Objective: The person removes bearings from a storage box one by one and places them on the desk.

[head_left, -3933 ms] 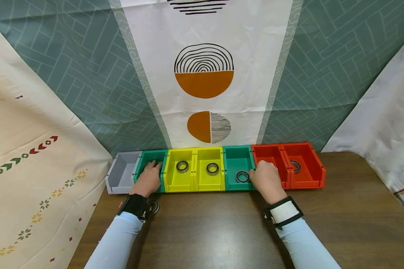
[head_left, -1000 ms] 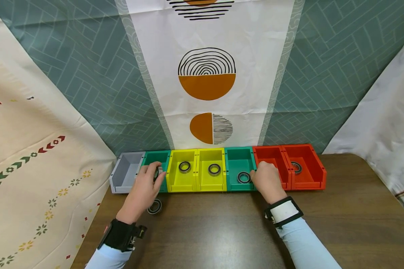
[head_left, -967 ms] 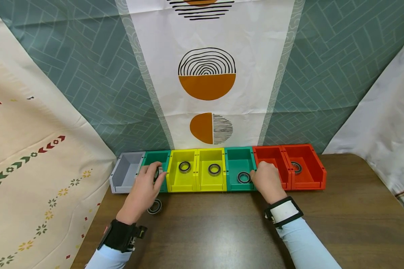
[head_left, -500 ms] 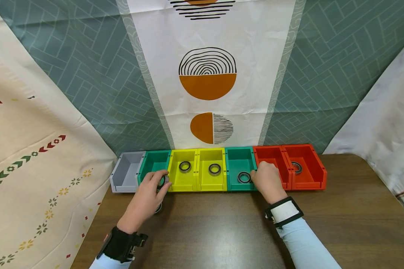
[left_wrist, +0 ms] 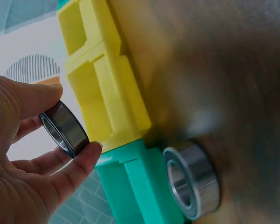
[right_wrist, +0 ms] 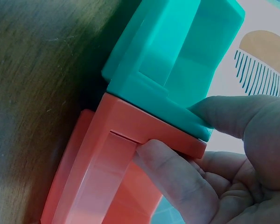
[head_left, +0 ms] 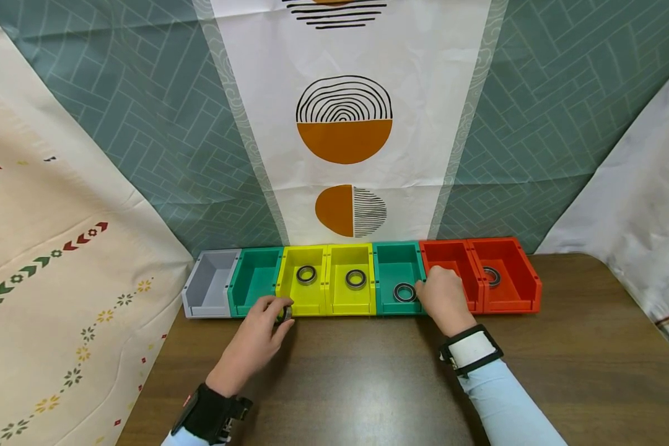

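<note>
My left hand (head_left: 256,341) pinches a ball bearing (left_wrist: 67,126) between thumb and fingertips, just off the front corner of the left green bin (head_left: 256,266). A second ball bearing (left_wrist: 193,182) lies on the table before that bin; the hand hides it in the head view. Over on the right, my right hand (head_left: 445,299) pinches the adjoining walls of the right green bin (head_left: 396,263) and the inner red bin (right_wrist: 98,158), thumb on the green side and a finger inside the red one. A bearing (head_left: 404,292) lies in that green bin, close to the thumb.
Each yellow bin (head_left: 319,297) holds one bearing (head_left: 306,275). Another bearing (head_left: 491,277) sits in the outer red bin (head_left: 507,266). A grey bin (head_left: 209,282) ends the row at left. The wooden table (head_left: 357,384) spreads in front, a hanging cloth (head_left: 234,186) behind.
My left hand has come out of the left green bin with a bearing and moved toward the front and right. My right hand has stayed on the bin walls.
</note>
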Tool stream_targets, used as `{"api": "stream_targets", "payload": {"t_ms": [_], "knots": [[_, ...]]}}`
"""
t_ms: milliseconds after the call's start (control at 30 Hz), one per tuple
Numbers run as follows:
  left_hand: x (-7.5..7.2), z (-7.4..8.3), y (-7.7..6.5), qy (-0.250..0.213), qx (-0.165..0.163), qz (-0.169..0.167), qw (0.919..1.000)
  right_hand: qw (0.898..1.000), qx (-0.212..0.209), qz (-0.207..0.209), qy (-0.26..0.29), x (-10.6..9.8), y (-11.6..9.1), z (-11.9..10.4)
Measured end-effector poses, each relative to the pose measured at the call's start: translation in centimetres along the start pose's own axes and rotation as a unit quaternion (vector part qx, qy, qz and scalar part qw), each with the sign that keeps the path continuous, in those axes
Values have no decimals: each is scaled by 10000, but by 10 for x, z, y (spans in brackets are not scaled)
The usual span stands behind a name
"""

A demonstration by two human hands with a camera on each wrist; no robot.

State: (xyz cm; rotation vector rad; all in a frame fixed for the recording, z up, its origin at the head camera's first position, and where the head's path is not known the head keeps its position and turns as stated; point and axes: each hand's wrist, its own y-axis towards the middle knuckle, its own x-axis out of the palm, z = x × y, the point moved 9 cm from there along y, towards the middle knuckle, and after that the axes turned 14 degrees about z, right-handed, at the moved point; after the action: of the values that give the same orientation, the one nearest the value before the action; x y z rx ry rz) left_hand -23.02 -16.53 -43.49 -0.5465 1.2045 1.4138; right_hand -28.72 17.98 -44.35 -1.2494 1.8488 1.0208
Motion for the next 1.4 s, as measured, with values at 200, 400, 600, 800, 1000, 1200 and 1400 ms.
{"api": "stream_targets", "payload": {"t_ms": [200,400,600,800,1000,1200,1400], "knots": [[12,1,-5,98,111,-194,9997,10000,30,-15,-10,0,0,0],[19,-2,-9,185,170,-289,9993,10000,25,-12,-16,1,0,1],[28,-6,-12,238,271,-425,9984,10000,0,-12,17,-1,1,0],[35,-9,-17,295,351,-627,9970,9999,86,-45,46,-1,0,1],[38,-7,-19,359,553,-641,9958,9999,105,-29,38,0,0,1],[42,-4,-22,388,681,-793,9938,9999,79,-57,70,1,-1,1],[44,-2,-23,539,735,-922,9916,10000,57,-46,47,1,0,1]]}}
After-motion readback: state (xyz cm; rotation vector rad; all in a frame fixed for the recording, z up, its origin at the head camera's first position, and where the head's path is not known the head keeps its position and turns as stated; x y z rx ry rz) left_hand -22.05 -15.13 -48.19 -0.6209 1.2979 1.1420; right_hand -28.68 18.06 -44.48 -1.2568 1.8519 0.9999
